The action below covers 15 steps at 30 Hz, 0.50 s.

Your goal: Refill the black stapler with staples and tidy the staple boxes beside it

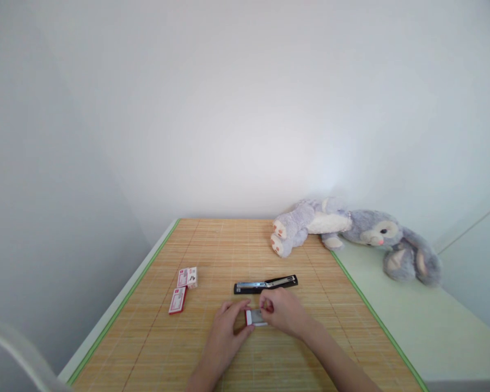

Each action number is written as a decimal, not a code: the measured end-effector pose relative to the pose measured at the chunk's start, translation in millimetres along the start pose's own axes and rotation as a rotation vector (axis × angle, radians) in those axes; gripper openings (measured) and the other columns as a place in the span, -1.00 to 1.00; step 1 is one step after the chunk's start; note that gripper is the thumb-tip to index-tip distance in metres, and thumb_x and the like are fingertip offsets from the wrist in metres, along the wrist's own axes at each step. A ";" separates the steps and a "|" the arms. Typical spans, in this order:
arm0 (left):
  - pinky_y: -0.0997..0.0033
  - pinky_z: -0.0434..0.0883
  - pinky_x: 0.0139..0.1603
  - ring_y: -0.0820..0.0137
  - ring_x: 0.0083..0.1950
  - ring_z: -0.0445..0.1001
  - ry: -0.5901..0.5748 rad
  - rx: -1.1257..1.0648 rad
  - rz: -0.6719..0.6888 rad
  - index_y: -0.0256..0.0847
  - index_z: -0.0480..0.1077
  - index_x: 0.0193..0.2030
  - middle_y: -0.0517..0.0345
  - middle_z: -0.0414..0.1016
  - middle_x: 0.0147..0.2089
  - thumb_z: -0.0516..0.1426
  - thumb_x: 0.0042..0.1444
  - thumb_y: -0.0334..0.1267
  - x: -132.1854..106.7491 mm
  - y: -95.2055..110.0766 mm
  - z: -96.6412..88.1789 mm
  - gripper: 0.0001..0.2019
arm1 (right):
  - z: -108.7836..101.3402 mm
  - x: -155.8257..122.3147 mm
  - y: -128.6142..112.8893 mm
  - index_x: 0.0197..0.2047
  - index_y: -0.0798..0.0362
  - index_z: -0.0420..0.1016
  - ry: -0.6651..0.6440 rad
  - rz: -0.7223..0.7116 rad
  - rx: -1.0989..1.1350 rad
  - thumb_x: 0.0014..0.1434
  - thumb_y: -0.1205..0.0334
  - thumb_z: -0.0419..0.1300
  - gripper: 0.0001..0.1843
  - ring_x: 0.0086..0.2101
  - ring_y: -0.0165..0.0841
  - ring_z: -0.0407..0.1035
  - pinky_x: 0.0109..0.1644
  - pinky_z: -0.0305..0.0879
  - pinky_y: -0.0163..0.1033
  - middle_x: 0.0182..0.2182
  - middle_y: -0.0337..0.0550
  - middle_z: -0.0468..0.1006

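A small open staple box [249, 317] with a red and white edge lies on the mat, grey rows of staples [256, 316] showing inside. My left hand [225, 329] grips its left end between thumb and fingers. Over the right part of the box, my right hand [282, 310] has its fingers pinched together at the staples. Whatever is between those fingertips is hidden. Just beyond both hands, a black stapler [265, 285] lies opened out flat, its metal magazine facing up.
Two small red and white boxes [177, 300] [187, 277] lie at the left on the bamboo mat [212, 250]. A grey plush rabbit [330, 222] lies along the back right, partly on the pale table [412, 321]. A white curved object [16, 348] shows at lower left.
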State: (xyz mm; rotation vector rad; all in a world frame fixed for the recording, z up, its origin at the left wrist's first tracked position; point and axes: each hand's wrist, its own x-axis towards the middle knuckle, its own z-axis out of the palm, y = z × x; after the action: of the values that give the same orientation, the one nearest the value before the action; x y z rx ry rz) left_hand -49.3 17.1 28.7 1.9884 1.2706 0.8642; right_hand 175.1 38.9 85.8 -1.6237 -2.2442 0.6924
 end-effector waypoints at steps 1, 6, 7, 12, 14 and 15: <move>0.12 0.40 0.26 0.20 0.17 0.46 -0.004 -0.004 0.002 0.06 0.40 0.27 0.08 0.53 0.12 0.28 0.11 -0.30 0.0 0.2 -0.1 -0.44 | -3.4 -3.8 6.3 -0.23 -0.02 0.61 0.014 0.010 0.040 0.08 0.36 0.25 -0.82 -0.41 -0.40 0.42 -0.31 0.11 -0.35 -0.44 -0.29 0.60; 0.13 0.35 0.28 0.19 0.21 0.41 -0.012 0.025 0.016 0.07 0.42 0.23 0.10 0.50 0.16 0.29 0.13 -0.24 -1.5 3.0 -5.5 -0.50 | -12.4 -29.3 44.2 -0.23 0.00 0.59 0.052 0.053 0.166 0.18 0.26 0.23 -0.89 -0.45 -0.40 0.37 -0.34 0.11 -0.34 -0.49 -0.31 0.52; 0.13 0.34 0.27 0.18 0.21 0.41 -0.016 0.046 0.016 0.07 0.44 0.21 0.10 0.50 0.15 0.30 0.13 -0.22 -1.6 3.6 -7.5 -0.52 | -13.2 -34.3 50.7 -0.16 -0.01 0.60 0.054 0.064 0.188 0.19 0.22 0.24 -0.85 -0.45 -0.39 0.37 -0.34 0.13 -0.33 -0.48 -0.31 0.52; 0.16 0.35 0.12 0.19 0.03 0.46 -0.110 0.119 -0.010 0.07 0.55 0.06 0.16 0.57 -0.08 0.32 0.12 -0.16 5.7 13.0 -9.7 -0.66 | -15.7 -48.8 60.8 0.04 -0.07 0.60 0.033 0.021 0.217 0.09 0.16 0.38 -0.59 -0.32 -0.32 0.42 -0.25 0.21 -0.31 -0.30 -0.25 0.57; 0.16 0.33 0.12 0.19 0.02 0.47 -0.138 0.119 -0.007 0.08 0.56 0.04 0.18 0.59 -0.10 0.32 0.11 -0.16 11.2 20.0 -2.9 -0.68 | -14.8 -48.3 53.7 -0.09 -0.07 0.65 0.010 -0.019 0.205 0.10 0.19 0.36 -0.74 -0.29 -0.33 0.42 -0.23 0.21 -0.31 -0.27 -0.25 0.56; 0.16 0.32 0.12 0.19 0.03 0.47 -0.144 0.114 -0.001 0.09 0.56 0.05 0.17 0.59 -0.09 0.32 0.10 -0.15 13.4 23.2 1.8 -0.66 | -14.0 -47.3 49.2 -0.15 -0.08 0.66 0.000 -0.033 0.204 0.10 0.21 0.35 -0.79 -0.29 -0.33 0.41 -0.22 0.21 -0.32 -0.28 -0.26 0.55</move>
State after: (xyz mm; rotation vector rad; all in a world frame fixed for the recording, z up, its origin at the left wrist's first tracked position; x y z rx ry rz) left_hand -31.4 21.3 48.4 2.0977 1.2632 0.6476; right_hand 237.1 9.6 73.6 -1.4860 -2.1168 0.8804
